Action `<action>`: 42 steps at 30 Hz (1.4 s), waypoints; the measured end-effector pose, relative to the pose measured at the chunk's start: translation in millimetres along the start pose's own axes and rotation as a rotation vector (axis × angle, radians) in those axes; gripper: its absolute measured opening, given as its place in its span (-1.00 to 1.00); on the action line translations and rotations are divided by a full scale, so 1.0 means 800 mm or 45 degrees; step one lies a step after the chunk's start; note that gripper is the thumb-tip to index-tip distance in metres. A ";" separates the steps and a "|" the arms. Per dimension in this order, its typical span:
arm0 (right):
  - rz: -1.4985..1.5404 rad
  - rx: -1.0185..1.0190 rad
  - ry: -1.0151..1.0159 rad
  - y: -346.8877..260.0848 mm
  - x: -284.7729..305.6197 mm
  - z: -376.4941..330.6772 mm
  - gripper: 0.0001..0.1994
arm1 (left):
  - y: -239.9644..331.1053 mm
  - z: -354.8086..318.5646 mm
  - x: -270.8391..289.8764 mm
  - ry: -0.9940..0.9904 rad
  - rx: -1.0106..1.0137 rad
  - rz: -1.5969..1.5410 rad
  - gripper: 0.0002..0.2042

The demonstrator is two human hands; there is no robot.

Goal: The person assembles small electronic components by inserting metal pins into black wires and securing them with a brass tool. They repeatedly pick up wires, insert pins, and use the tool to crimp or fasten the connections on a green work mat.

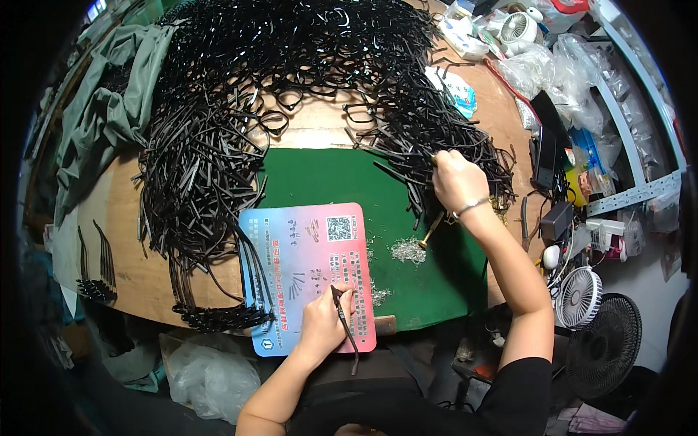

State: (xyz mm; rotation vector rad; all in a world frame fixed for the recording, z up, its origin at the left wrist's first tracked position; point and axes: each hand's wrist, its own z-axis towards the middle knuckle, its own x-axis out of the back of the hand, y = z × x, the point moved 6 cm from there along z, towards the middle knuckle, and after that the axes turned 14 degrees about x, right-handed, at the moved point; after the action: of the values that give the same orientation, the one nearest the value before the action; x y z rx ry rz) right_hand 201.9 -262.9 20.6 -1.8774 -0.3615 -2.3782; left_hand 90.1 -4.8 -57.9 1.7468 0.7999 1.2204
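A dark eyeglass temple [341, 312] is held in my left hand [323, 325], its fingers closed around it above a pink-and-blue printed mat [273, 320]. My right hand [459, 178] reaches into the right side of a heap of loose black temples [407, 145]. Its fingers are bent together, and what they hold, if anything, I cannot make out. Below that hand a small brass-coloured screwdriver [432, 229] lies by a pile of tiny silvery screws [408, 251] on a green mat [454, 283]. A few small metal parts [297, 285] rest on the printed mat.
Black eyeglass frames [298, 43] are heaped at the back. More temples [193, 174] are piled on the left. Bundled frames [225, 317] sit at the table's near edge. Plastic bags [560, 73], a white fan [579, 297] and a black fan [603, 347] stand to the right.
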 end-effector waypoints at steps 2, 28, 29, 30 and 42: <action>0.006 0.024 0.165 -0.007 0.012 -0.020 -0.93 | 0.002 -0.002 0.002 0.052 -0.037 -0.016 -0.95; 0.434 -0.105 -0.246 -0.065 -0.035 -0.042 -0.73 | 0.017 -0.010 0.021 0.329 -0.173 0.166 -0.82; 0.449 -0.055 -0.093 -0.058 -0.033 -0.051 -0.78 | 0.019 -0.010 0.022 0.340 -0.223 0.233 -0.81; 0.482 -0.045 -0.059 -0.061 -0.022 -0.058 -0.81 | 0.019 -0.011 0.027 0.357 -0.259 0.311 -0.81; 1.282 0.437 -0.253 -0.206 0.009 -0.186 -0.86 | 0.018 -0.007 0.038 0.389 -0.177 0.357 -0.87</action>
State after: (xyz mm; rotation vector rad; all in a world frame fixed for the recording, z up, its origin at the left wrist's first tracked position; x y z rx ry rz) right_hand 23.9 -138.5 -25.5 -1.5710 0.1489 -1.3740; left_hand 95.1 16.1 -31.6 1.6178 0.6359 1.7197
